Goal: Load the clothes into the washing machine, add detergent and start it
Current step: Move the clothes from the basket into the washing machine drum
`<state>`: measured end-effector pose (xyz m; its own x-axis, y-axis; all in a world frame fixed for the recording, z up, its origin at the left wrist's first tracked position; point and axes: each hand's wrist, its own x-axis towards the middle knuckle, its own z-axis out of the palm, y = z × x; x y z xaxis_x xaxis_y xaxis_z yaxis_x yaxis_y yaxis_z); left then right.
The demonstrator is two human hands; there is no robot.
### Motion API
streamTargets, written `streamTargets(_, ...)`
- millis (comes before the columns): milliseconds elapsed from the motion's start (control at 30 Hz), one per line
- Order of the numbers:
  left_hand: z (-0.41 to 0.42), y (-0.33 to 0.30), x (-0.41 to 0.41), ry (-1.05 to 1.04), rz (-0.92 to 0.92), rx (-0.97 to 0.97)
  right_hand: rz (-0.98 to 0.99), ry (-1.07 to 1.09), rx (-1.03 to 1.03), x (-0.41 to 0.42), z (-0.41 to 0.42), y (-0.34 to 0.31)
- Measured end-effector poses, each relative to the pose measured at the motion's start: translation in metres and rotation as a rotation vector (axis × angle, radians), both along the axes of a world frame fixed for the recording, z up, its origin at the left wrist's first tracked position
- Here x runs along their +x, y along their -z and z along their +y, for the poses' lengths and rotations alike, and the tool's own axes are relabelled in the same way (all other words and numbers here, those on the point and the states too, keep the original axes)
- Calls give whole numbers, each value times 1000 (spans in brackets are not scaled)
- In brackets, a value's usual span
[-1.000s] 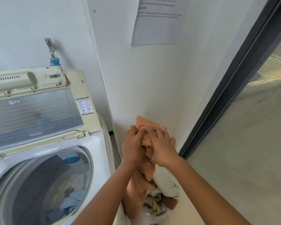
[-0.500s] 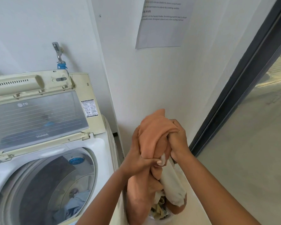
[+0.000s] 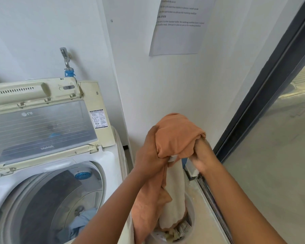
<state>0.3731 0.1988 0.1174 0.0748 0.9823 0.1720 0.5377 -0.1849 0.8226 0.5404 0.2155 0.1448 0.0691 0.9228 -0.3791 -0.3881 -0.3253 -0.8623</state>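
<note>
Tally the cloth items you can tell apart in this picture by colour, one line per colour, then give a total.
Orange: 1, the orange cloth held in both hands.
Cream: 1, the cream cloth hanging beneath it.
Light blue: 1, the blue garment inside the drum.
Total: 3. The basket's remaining clothes are too hidden to count.

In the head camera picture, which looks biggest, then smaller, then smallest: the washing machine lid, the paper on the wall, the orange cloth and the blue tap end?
1. washing machine lid
2. paper on the wall and orange cloth: too alike to rank, and the cloth is nearer
3. blue tap end
</note>
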Motion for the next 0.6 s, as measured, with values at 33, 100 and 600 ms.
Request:
streamTargets(33,3,-1,0,-5,100,24,-208,-51,-18,11,1,-1)
streamTargets(100,8,-4,-1,-21,373,74,-724,-132,22,35,0,-6)
streamTargets(600,2,-14,14,18,323,335,-1092,-155,511,3,-7,33)
